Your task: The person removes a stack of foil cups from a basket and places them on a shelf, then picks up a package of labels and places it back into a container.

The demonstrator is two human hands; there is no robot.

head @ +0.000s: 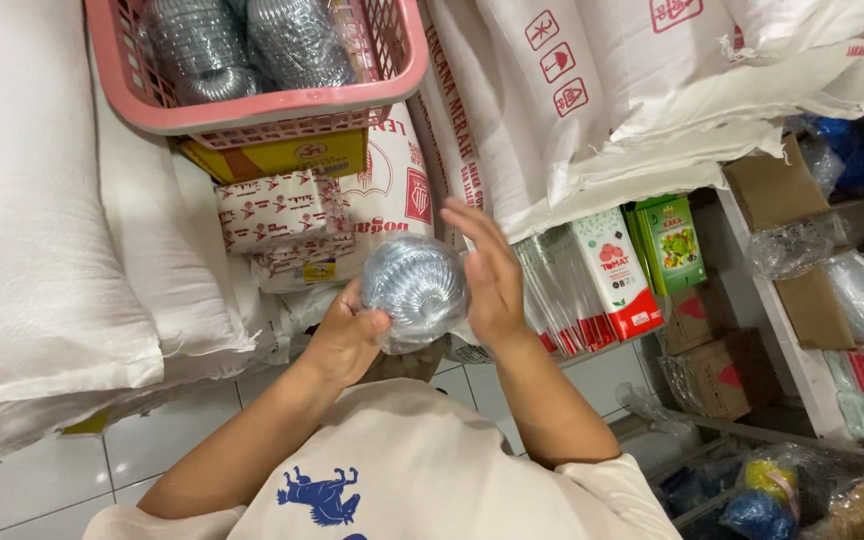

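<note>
A shiny silver stack of foil cups wrapped in clear plastic sits between my two hands in front of my chest. My left hand grips it from below and the left side, thumb across the wrap. My right hand presses flat against its right side, fingers straight and pointing up. More wrapped silver stacks lie in a pink plastic basket above, at the top left.
The pink basket rests on a yellow box and red-and-white packets. Large white sacks pile at left and top right. Red and green cartons, brown boxes and bagged goods fill shelves at right. White tiled floor lies below.
</note>
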